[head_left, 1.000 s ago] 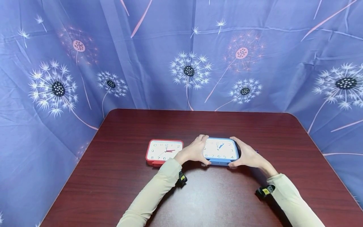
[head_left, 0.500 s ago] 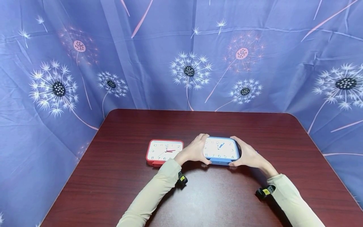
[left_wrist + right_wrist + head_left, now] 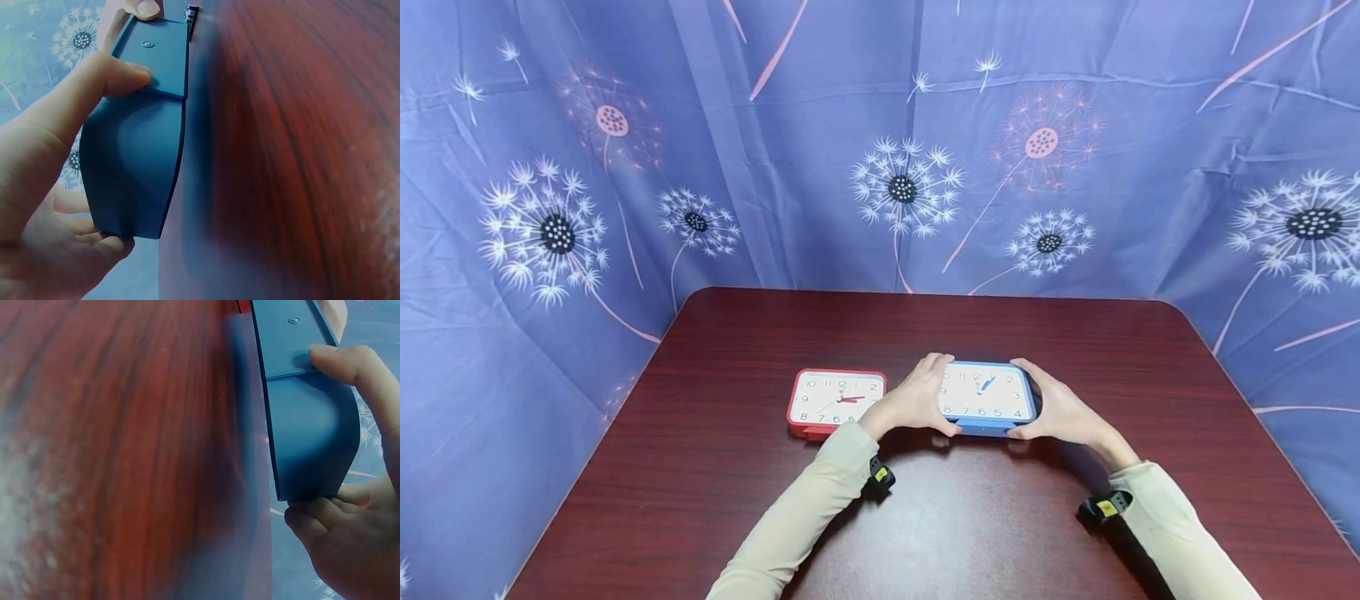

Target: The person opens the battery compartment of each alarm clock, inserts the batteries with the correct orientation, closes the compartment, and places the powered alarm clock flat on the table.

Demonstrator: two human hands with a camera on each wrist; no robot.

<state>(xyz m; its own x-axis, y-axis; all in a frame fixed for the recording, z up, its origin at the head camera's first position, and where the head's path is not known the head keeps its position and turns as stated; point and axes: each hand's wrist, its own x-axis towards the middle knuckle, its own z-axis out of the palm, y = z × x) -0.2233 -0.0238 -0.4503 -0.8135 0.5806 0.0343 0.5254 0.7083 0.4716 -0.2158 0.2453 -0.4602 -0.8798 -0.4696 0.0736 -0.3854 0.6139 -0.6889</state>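
Observation:
A blue rectangular clock with a white dial is held between both hands, its face up towards the head camera. My left hand grips its left end, thumb on the front edge and fingers at the back, covering part of the dial. At the other end my right hand holds it the same way. The wrist views show the clock's blue underside and a narrow gap over the tabletop. A red clock of like shape lies to the left, its lower right corner hidden behind my left wrist.
The dark red-brown wooden table has rounded far corners. A blue curtain with dandelion prints hangs behind it and along the sides. Black wrist cameras are strapped under both forearms.
The blue clock and both hands have risen very slightly. Both grips look the same, and the red clock stays in place.

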